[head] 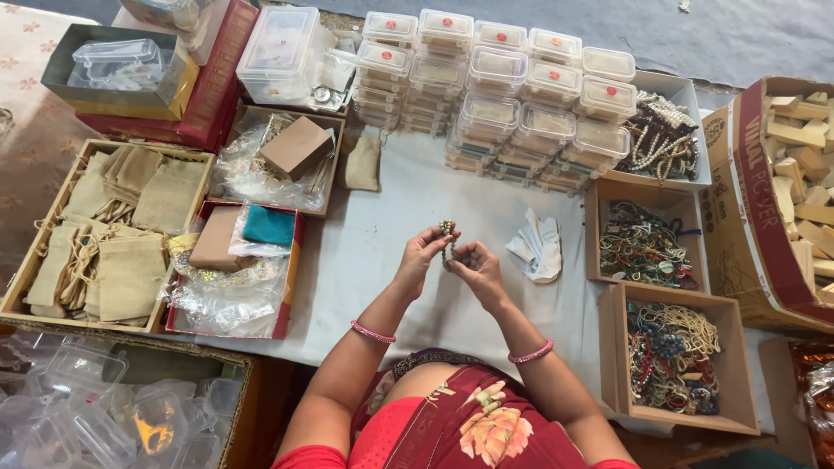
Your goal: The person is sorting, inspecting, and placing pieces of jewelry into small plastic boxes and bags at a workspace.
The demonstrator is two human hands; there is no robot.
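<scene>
Head view: both hands, left [420,258] and right [478,269], pinch a bead string [447,241] above the table [391,234]. Right boxes [673,356] hold bangles; left tray [26,260] holds pouches [130,269].

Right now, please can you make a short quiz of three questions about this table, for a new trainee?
1. True or false: both hands hold the same string of beads.
2. What lies just right of the right hand on the white cloth? A) a crumpled white cloth piece B) a pair of scissors C) a metal spoon
3. Fill in: the tray at the far left holds small ____ pouches.

Key:
1. True. The left hand and the right hand meet on it.
2. A
3. Burlap, tan with drawstrings.
</scene>
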